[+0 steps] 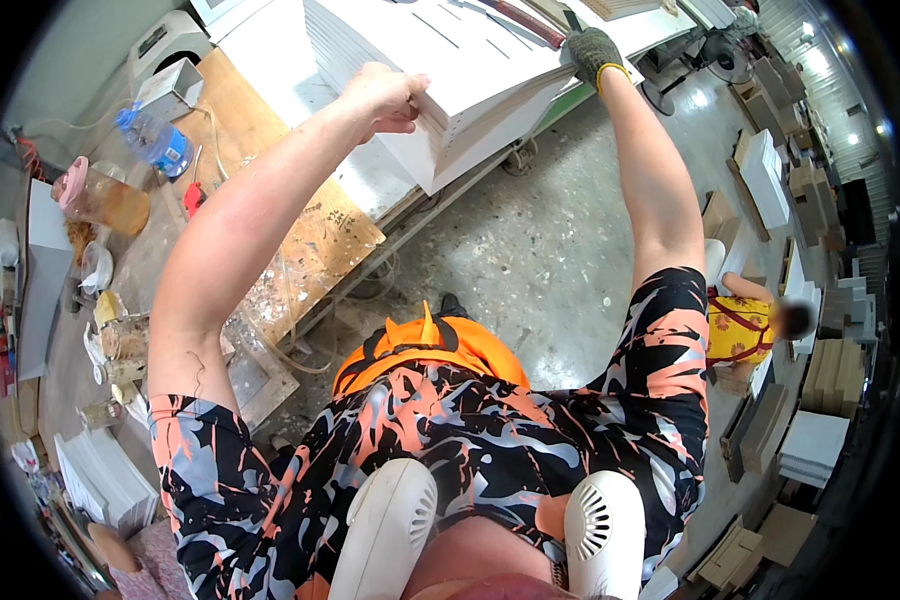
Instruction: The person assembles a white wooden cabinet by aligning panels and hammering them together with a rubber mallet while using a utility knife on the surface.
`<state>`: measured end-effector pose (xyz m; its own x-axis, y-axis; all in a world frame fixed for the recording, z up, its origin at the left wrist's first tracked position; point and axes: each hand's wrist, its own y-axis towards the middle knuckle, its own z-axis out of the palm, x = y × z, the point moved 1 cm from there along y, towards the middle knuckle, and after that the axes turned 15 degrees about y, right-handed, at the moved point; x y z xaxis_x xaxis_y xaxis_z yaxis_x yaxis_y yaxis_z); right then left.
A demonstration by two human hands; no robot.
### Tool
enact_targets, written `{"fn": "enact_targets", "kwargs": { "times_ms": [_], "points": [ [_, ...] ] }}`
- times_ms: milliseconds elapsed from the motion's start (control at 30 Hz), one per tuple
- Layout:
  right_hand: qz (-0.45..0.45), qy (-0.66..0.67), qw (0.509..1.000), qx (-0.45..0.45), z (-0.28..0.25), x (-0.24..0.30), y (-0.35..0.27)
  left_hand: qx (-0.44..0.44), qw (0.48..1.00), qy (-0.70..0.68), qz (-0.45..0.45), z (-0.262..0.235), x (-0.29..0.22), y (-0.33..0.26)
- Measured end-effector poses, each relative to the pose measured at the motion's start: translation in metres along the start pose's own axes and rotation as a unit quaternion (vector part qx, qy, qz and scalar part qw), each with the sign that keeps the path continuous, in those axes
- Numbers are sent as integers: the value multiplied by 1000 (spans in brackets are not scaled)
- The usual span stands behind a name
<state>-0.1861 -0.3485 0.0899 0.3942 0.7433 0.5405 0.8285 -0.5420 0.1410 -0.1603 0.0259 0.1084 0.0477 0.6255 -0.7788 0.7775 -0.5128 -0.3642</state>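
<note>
A stack of white boards (495, 110) with slots in the top face lies on the bench in front of me. My left hand (385, 98), bare, is closed at the stack's left corner, its fingers curled against the board edges. At the far right corner of the stack is my right hand (595, 60), in a dark grey knit glove with a yellow cuff. Its fingers are closed, and a short dark flat piece (572, 20) sticks out past them; its kind is unclear. A reddish-brown rod (525, 22) rests on the boards beside that glove.
On the left bench (320, 235) stand a water bottle (155, 142), a pink-lidded jug (100, 195), a small red-handled tool (193, 197) and a white box (170, 90). A person in yellow (740, 325) is at right near stacked boards (765, 180). A fan (720, 58) stands beyond.
</note>
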Motion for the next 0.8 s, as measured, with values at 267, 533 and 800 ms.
{"fn": "enact_targets", "kwargs": {
  "times_ms": [267,533,800],
  "points": [
    [68,154,986,4,6,-8,13,19,999,-28,-32,-1,-4,13],
    [79,141,987,8,0,9,-3,23,997,-68,-20,0,2,15],
    [102,199,975,-14,-4,16,-15,17,998,-55,-34,0,-1,11]
  ]
}}
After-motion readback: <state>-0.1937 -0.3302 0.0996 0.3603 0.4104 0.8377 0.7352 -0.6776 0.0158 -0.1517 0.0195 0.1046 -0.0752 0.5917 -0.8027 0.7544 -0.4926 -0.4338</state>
